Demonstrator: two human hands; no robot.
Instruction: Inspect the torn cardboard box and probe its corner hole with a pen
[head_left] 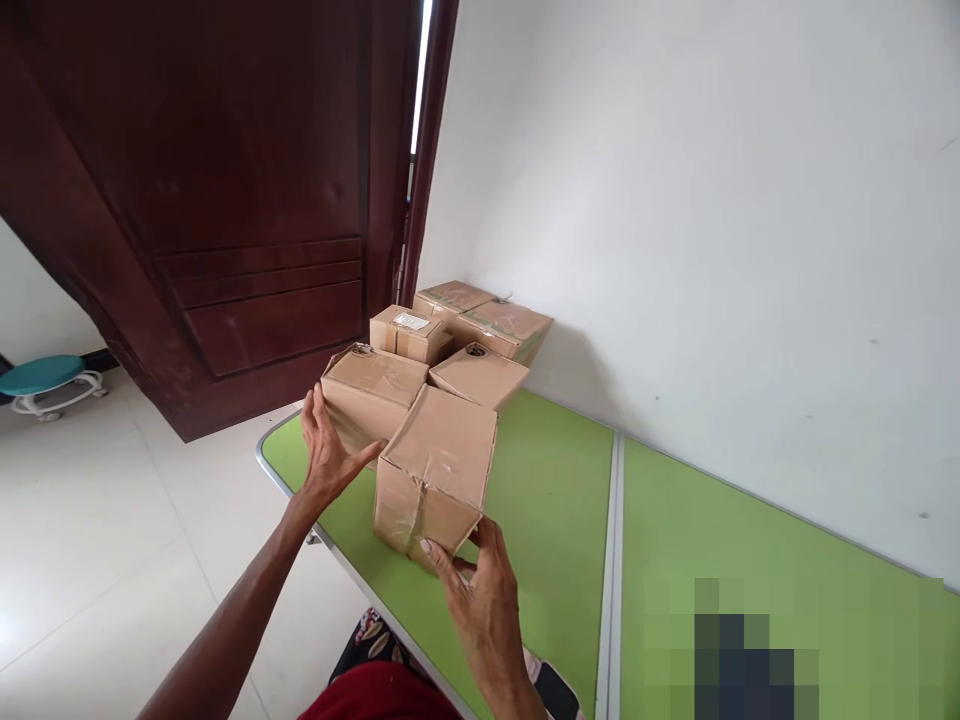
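Observation:
The nearest cardboard box [439, 450], taped down its front, stands on the green table. My right hand [484, 600] grips its lower right corner, with the thumb on the front face and the fingers round the side. Spread wide, my left hand [328, 455] rests its fingers against the left side of a second cardboard box [375, 380]. Its thumb reaches to the left edge of the nearest box. Close behind these two are a box with a dark round hole [487, 375] and a small box with a white label [405, 330].
Two larger boxes [510, 322] stand at the back by the white wall [697, 200]. A metal seam [615, 540] crosses the green table [562, 480]. Beyond its left end are a dark red door [277, 180] and a teal stool [41, 375]. A pixelated patch covers the lower right.

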